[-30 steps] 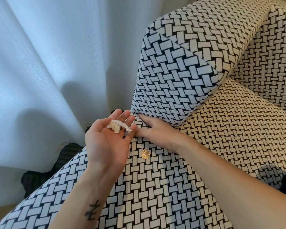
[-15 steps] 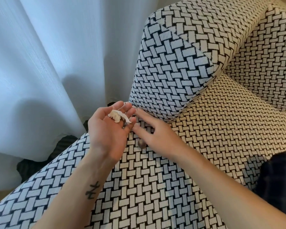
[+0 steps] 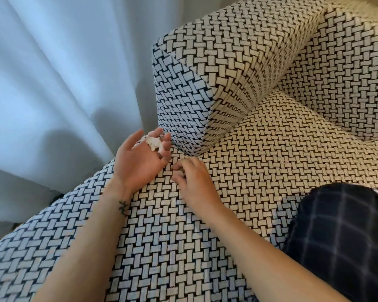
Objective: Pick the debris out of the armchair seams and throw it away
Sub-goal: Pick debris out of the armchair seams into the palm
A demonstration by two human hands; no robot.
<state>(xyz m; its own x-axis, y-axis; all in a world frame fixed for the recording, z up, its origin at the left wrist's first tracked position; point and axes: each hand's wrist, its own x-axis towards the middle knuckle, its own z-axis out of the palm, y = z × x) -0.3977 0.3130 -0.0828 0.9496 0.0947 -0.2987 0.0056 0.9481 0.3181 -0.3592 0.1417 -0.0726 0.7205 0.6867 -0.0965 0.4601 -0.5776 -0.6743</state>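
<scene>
My left hand (image 3: pixel 140 162) lies palm up at the seat's left edge, by the front corner of the armrest (image 3: pixel 205 73). On its fingers rests a crumpled white scrap of debris (image 3: pixel 154 142). My right hand (image 3: pixel 194 182) is just right of it, palm down on the woven black-and-white seat cushion (image 3: pixel 271 149), fingers curled onto the fabric. The small round coin-like piece that lay on the seat is hidden under those fingers. The seam (image 3: pixel 227 129) between armrest and seat runs away to the right.
A white curtain (image 3: pixel 63 83) hangs close on the left, touching the chair's side. The backrest (image 3: pixel 347 73) rises at the right. A dark checked trouser leg (image 3: pixel 340 236) rests on the seat at lower right.
My right hand drew back from the seam under the armrest and curled its fingers over the coin-like piece on the seat. My left hand kept the white scrap. The view shifted right.
</scene>
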